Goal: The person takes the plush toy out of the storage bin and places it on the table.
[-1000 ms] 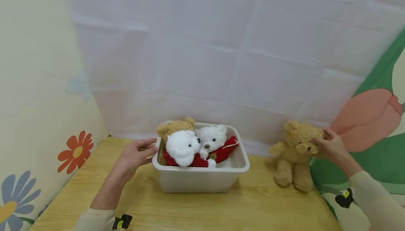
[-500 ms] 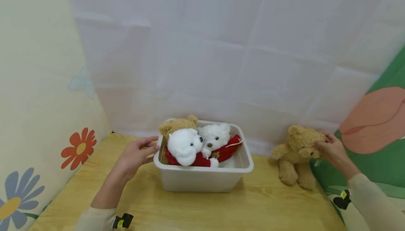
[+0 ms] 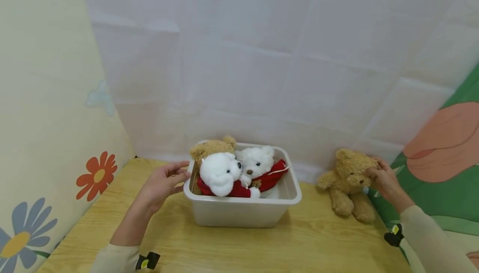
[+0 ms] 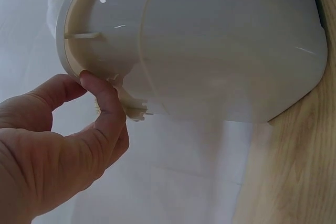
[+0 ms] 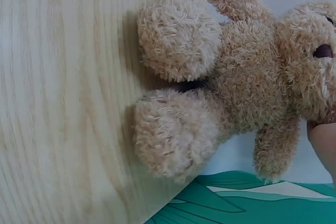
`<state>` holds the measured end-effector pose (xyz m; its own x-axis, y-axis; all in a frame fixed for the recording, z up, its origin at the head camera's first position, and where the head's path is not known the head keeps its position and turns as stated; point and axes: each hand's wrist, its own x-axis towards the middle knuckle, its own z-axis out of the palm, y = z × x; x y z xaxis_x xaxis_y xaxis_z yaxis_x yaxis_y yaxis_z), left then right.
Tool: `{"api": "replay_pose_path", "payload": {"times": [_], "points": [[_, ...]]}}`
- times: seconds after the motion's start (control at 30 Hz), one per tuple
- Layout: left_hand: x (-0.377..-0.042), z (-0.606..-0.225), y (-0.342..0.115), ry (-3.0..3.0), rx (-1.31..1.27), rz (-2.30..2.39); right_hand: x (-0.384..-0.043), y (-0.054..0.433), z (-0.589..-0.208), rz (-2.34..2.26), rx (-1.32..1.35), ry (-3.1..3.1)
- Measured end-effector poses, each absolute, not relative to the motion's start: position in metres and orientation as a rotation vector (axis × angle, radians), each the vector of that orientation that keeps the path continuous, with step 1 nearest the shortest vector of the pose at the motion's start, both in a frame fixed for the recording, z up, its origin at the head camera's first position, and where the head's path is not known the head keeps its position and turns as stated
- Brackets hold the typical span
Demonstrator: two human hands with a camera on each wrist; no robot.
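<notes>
At the left end of a white plastic bin (image 3: 239,215), my left hand (image 3: 160,188) pinches the rim between thumb and fingers; the left wrist view shows the fingertips (image 4: 94,83) right at its edge. Inside lie two white teddy bears in red clothes, the front one (image 3: 218,173) overlapping the other (image 3: 258,161), and a tan teddy bear (image 3: 211,148) behind them. Off to the right, a second tan teddy bear (image 3: 346,177) sits on the table with its legs forward. My right hand (image 3: 387,185) grips the side of its head. Only part of that hand (image 5: 324,142) appears in the right wrist view.
The wooden table (image 3: 239,248) meets a white cloth (image 3: 239,65) hung behind the bin. A flower-painted panel (image 3: 48,98) stands on the left, and a green sheet with a pink tulip (image 3: 445,148) on the right, close by the seated bear.
The seated bear's head dipped, then rose again, and its body leans back more with the legs out in front. My right hand stayed on its head. The left hand kept its place at the rim.
</notes>
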<state>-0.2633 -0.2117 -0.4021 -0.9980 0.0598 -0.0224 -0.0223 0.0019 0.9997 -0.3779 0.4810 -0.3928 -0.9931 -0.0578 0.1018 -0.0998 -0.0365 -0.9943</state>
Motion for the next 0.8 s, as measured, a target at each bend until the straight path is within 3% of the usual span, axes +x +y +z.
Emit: {"api": "replay_pose_path", "payload": {"times": [0.2, 0.5, 0.8], "points": [[-0.263, -0.403, -0.211, 2.181, 0.032, 2.185, -0.376, 0.474, -0.381, 2.171, 0.195, -2.214], [-0.263, -0.403, -0.21, 2.188, 0.042, 2.171, -0.367, 0.473, -0.353, 1.685, 0.136, -2.606], [-0.264, -0.405, -0.21, 2.197, 0.067, 2.173, -0.346, 0.471, -0.31, 1.561, 0.401, -2.495]]}}
